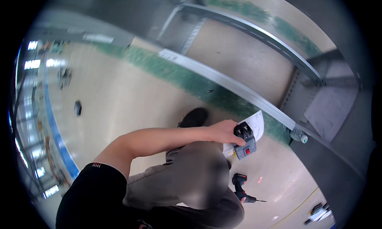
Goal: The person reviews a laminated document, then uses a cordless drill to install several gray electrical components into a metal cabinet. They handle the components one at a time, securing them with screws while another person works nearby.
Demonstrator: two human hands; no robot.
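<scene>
Device (248, 144), box-shaped, grey and black with a red button, is in the person's left grip (225, 132), above the floor (274, 159) and near the lower rail of a grey metal frame (234, 85). That grip is closed around its black end, the thumb lying along the near side. A white sheet (258, 124) shows behind the device; whether the fingers also pin it cannot be told. Beyond the bent knee is a cordless drill (247, 198) with a long bit fitted, pointing rightward. Only a sliver of the right grip (242, 200) shows at the drill's body, the leg hiding the rest, so how far it is closed cannot be told. As for progress, the handling looks to be partway: the device is picked up but not set down, and the bit is in place yet stands well apart from the frame. No finished fastening can be made out on the rails, and how much is left cannot be judged from this view. Farther out, a clear bottle (297, 134) is beside the frame's right corner, and a yellow cable (296, 208) runs along the floor.
</scene>
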